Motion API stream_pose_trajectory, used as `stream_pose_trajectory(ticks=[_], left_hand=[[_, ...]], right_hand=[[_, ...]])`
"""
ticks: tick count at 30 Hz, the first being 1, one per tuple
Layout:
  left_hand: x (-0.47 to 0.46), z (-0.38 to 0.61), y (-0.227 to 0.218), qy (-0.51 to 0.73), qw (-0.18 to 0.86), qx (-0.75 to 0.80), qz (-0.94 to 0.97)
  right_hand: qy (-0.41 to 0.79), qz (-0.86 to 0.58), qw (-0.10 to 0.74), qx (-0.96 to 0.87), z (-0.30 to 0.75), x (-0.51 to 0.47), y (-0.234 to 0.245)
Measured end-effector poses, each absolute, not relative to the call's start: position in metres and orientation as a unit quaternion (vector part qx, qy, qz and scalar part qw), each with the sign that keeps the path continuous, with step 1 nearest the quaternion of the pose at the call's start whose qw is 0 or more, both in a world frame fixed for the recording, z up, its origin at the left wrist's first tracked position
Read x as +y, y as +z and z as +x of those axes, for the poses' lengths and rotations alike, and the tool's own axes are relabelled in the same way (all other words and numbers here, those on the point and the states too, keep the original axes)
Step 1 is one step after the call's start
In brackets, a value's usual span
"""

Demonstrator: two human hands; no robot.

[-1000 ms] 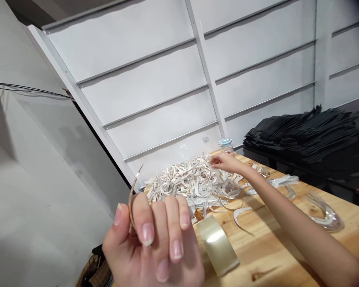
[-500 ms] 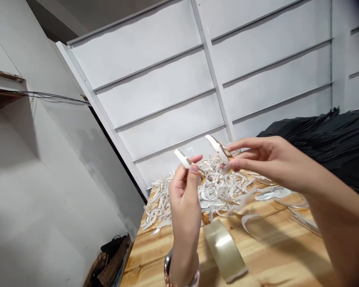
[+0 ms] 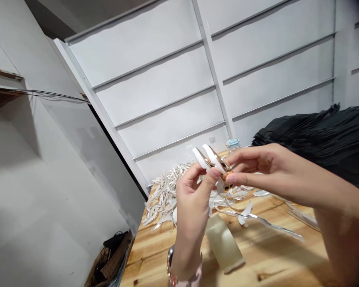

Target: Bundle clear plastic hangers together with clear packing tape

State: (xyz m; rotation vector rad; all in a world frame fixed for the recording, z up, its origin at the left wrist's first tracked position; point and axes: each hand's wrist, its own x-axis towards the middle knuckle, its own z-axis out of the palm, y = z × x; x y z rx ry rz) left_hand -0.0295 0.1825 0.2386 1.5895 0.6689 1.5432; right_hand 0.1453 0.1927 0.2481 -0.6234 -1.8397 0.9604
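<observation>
My left hand (image 3: 194,191) pinches a small curved piece, white with a shiny gold edge (image 3: 200,158), between thumb and fingers. In the grip of my right hand (image 3: 263,167) is a similar white and gold curved piece (image 3: 212,155), close beside the first. The two pieces lie nearly side by side, their lower ends partly covered by my fingers; whether they touch, I cannot tell. Below the hands, a thin silvery strip (image 3: 277,226) and a white curved scrap (image 3: 245,213) lie on the wooden table (image 3: 155,259).
A heap of white and silvery curved scraps (image 3: 163,199) covers the table's far left. Nearer stands a curved, gold-coloured band (image 3: 225,245). A blue-lidded jar (image 3: 233,144) and a stack of black sheets (image 3: 317,131) are at the back. An open box (image 3: 109,261) sits at lower left.
My left hand has moved right and slightly down, bringing its piece beside the one in my right hand. A silvery strip and white scrap now lie on the table below.
</observation>
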Motion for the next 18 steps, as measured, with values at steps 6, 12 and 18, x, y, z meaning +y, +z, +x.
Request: stream_pose_trajectory(ticks=[6,12,18], left_hand=[[0.177,-0.023,0.238,0.622,0.390,0.220,0.642],[0.197,-0.037,0.241,0.651,0.343,0.194,0.649],[0.318,-0.110,0.179,0.579,0.221,0.518,0.590]], right_hand=[[0.350,-0.238,0.440,-0.792,0.145,0.190,0.256],[0.228,-0.240,0.561,-0.759,0.140,0.191,0.253],[0.207,-0.208,0.664,-0.688,0.146,0.191,0.255]])
